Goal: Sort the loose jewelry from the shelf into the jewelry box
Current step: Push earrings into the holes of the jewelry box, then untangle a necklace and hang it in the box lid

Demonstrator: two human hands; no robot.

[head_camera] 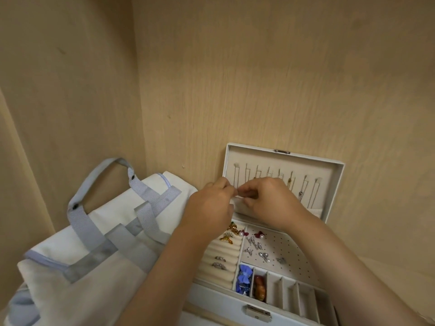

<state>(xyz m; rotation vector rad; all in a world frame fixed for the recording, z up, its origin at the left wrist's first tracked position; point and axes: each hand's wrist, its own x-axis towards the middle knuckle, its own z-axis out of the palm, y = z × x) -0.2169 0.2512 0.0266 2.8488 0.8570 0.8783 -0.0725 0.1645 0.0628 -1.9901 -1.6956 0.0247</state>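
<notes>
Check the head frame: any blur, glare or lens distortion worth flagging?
Head view: soft throughout, bag smeared; wide-angle bends the shelf wall edges; light warm and even, no glare; the small item pinched between left hand and right hand is too blurred to identify.

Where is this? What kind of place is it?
Probably inside a wooden wardrobe or cupboard at home: wood panels close in the back and side, a cloth bag is stored on the shelf, and an open jewelry box sits beside it.
</notes>
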